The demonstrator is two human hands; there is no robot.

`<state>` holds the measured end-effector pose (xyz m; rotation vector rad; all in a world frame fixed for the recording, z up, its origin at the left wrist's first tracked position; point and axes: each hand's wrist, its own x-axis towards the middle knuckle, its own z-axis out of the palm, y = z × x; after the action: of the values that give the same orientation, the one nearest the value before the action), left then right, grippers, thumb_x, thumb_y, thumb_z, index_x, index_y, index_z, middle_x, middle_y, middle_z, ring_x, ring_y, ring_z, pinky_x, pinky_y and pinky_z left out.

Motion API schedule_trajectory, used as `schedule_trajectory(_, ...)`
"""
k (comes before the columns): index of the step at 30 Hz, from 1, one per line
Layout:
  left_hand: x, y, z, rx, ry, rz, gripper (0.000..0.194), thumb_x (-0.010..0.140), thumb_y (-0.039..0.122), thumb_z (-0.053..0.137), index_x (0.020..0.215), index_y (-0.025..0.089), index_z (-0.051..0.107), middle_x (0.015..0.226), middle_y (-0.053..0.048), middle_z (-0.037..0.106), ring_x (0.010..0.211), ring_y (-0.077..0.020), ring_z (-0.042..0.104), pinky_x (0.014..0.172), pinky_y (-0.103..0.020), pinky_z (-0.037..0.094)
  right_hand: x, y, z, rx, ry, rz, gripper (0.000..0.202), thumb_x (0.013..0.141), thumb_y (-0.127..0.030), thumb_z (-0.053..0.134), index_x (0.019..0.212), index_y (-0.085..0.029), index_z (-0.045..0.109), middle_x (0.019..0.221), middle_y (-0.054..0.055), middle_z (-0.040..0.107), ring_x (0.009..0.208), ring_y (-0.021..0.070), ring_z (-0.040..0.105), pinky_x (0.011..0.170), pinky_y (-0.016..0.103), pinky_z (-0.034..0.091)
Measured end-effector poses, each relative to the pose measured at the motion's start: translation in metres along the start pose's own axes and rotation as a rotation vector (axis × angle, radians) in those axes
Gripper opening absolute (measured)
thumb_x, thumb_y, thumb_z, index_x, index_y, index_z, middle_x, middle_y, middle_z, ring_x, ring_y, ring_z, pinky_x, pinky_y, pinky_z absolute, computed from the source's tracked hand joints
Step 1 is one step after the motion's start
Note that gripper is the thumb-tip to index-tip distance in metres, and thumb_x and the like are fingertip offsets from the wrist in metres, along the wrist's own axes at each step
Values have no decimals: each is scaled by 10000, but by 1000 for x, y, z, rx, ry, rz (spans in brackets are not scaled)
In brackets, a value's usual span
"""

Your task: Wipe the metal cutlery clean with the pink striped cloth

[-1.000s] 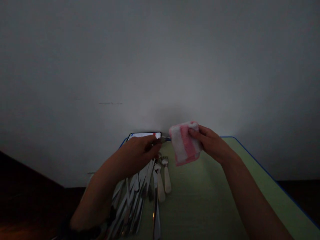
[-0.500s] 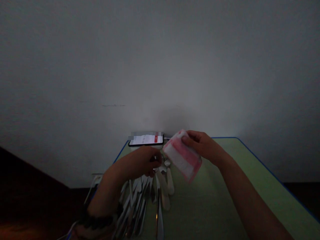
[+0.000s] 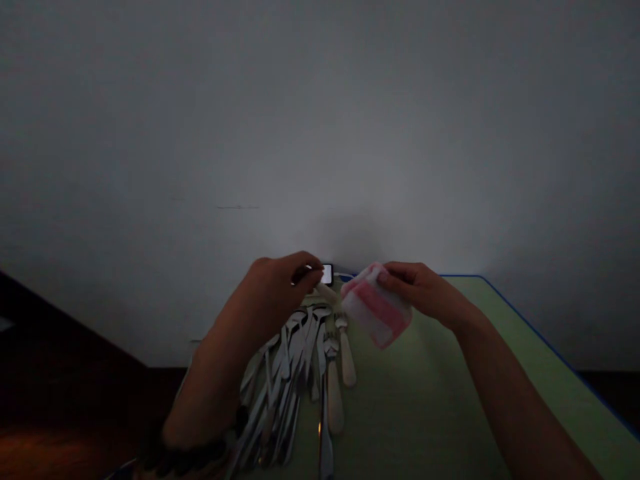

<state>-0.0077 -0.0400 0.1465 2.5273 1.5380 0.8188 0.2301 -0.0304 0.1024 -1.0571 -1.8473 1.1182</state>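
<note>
Left hand (image 3: 277,287): pinched a white handle (image 3: 327,292), long axis toward four o'clock.
Right hand (image 3: 420,287): pinched the cloth (image 3: 374,308), at the handle's three o'clock.
Cutlery (image 3: 285,360): lay at its seven o'clock.

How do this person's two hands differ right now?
The right hand holds a pink-and-white striped cloth; the left hand has a pale handle close by its fingertips, its hold unclear. The left wears a dark bracelet; the right shows none. Both are raised above the table.

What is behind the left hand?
Beyond the left hand, one lit end of a phone and a white cable show. The hand covers most of the phone's remainder.
</note>
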Motion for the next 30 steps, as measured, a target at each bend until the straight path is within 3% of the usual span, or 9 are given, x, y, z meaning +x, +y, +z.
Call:
schedule_trajectory(4,-4,5,-11,-156,260,-69,233,796,370,543,919,203,649,800,2,705,680,-127,647,632,-212,483,-3,-2,-4,14,32,12,361,812,-466,472,993,-189,616,866,33,642,696,143,562,591,242,415)
schedule_trajectory(7,-5,7,-6,-299,304,-61,245,788,371,566,932,191,646,784,0,708,689,-127,655,631,-203,501,-5,-3,-9,0,69,17,362,805,-463,483,1010,-196,617,886,39,648,700,149,566,589,248,417)
schedule_trajectory(13,1,4,21,-231,141,32,190,814,322,545,891,221,686,767,15,714,629,-108,635,620,-197,468,-11,-3,-20,10,165,42,375,794,-472,492,1031,-204,606,862,47,647,684,159,564,574,265,421)
schedule_trajectory(19,3,13,36,-229,-9,117,196,827,308,527,915,224,681,775,6,713,643,-118,629,615,-216,447,-13,-7,-22,-57,175,32,379,798,-479,476,1019,-201,610,842,49,636,713,172,557,595,279,429)
schedule_trajectory(22,4,17,48,-196,-75,161,219,844,308,495,929,225,679,782,-8,711,675,-137,632,647,-243,444,-12,-7,-23,-87,128,33,374,802,-478,467,1003,-199,613,835,45,633,732,178,560,607,281,430)
schedule_trajectory(26,6,15,78,-171,-216,214,211,837,240,484,870,194,687,774,-31,705,674,-154,629,638,-252,436,-10,1,-25,-255,-1,36,349,805,-467,464,913,-185,638,798,35,628,676,156,536,566,257,396)
schedule_trajectory(30,7,12,101,-187,-244,223,219,840,208,463,910,180,669,811,-43,703,699,-157,631,629,-244,428,-10,8,-26,-437,-120,33,324,820,-426,452,823,-165,643,702,15,589,602,124,482,526,240,349)
